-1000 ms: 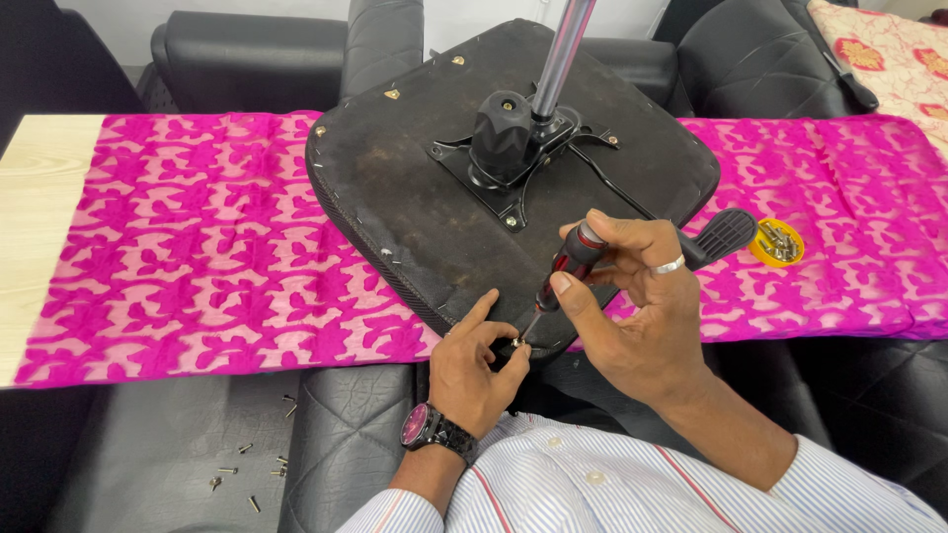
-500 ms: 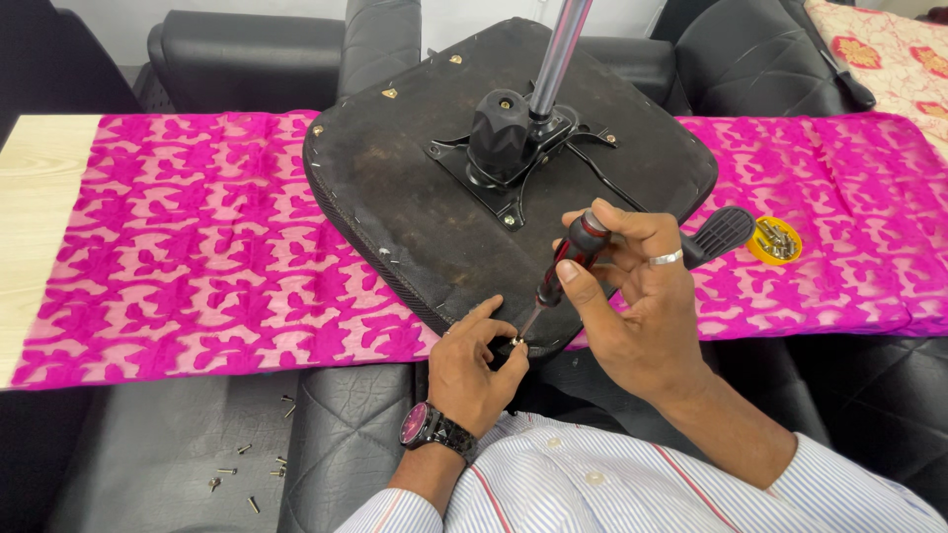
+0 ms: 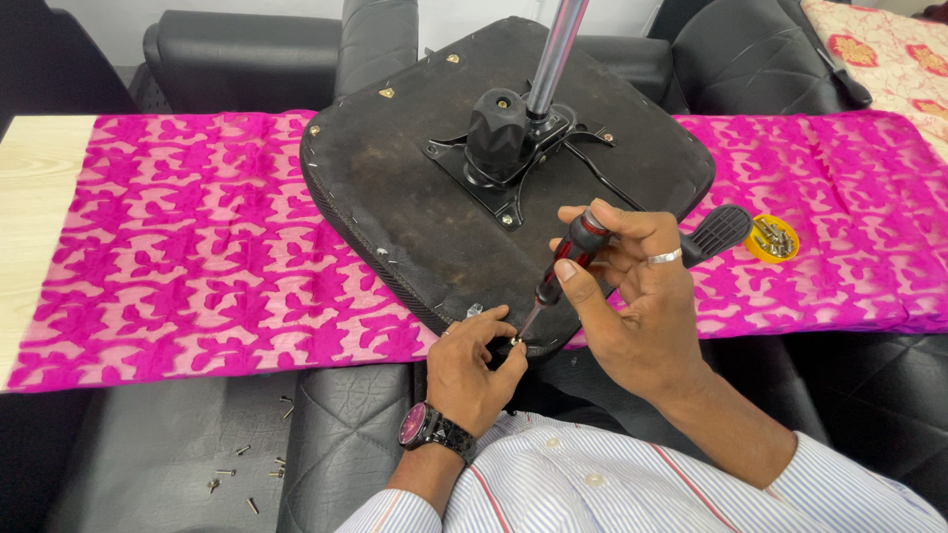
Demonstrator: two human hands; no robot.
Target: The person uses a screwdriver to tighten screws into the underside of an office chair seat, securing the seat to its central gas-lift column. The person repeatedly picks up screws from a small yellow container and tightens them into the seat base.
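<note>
Two hands at near seat edge: our right hand (image 3: 632,286) grips screwdriver (image 3: 565,265), left hand (image 3: 474,370) fingers pinch screw (image 3: 514,342) on upturned chair seat (image 3: 444,197). Risk: tilted tip slips, screw drops.

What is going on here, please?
A person has an upturned chair seat lying on a table with a pink cloth. The right hand holds a red and black screwdriver, its tip at the seat's near edge. The left hand pinches a small screw at that tip. Loose screws lie below on a black seat.
</note>
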